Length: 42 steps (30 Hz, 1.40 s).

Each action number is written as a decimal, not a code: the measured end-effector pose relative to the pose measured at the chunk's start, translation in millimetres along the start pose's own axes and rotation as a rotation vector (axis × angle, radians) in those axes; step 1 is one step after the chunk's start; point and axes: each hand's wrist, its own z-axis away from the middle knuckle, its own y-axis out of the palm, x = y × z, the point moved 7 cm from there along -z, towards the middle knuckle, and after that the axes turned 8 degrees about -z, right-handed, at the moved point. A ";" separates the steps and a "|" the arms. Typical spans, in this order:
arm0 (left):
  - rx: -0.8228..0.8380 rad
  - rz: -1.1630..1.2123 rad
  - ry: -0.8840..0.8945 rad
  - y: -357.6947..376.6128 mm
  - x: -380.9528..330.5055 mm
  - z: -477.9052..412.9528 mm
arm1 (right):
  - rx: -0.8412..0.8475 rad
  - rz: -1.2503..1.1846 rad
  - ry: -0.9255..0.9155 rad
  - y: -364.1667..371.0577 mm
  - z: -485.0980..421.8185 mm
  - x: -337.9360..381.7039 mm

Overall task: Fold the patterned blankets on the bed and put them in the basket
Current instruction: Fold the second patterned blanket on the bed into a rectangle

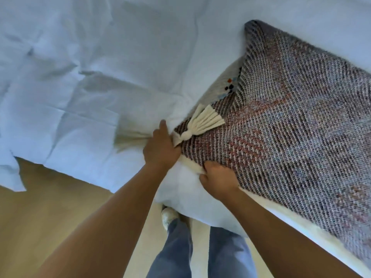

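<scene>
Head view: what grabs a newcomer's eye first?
The woven patterned blanket, dark with red and white threads, spreads across the right half over the white bedsheet. At its near corner a cream tassel fans out. The left hand holds that corner and the right hand grips the edge just beside it.

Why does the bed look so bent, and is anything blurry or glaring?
Head view: the wide-angle lens bends the bed and its edge; the blanket weave goes soft toward the right border; the light is even and diffuse, with no glare.
</scene>
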 end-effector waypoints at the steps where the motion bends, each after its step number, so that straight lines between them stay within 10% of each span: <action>1: -0.026 -0.063 0.069 -4.5 -8.9 -3.3 | -0.013 -0.003 0.004 -0.3 1.1 0.5; 7: -0.097 -0.182 0.423 -19.9 -57.6 -17.1 | -0.067 0.002 0.034 -8.2 2.3 4.0; 16: -0.132 0.010 0.353 -34.9 50.7 20.0 | -0.057 0.044 0.109 -9.1 -2.6 11.2; 29: -0.132 0.047 -0.358 -18.5 97.2 12.5 | -0.024 0.004 0.097 -0.1 -6.1 19.8; 38: -0.163 -0.485 0.317 -33.2 1.2 6.3 | -0.068 -0.040 0.047 -19.0 -20.9 36.6; 42: -0.042 -0.364 0.362 -34.0 -41.5 -11.8 | -0.177 -0.119 0.033 -50.6 -41.0 31.9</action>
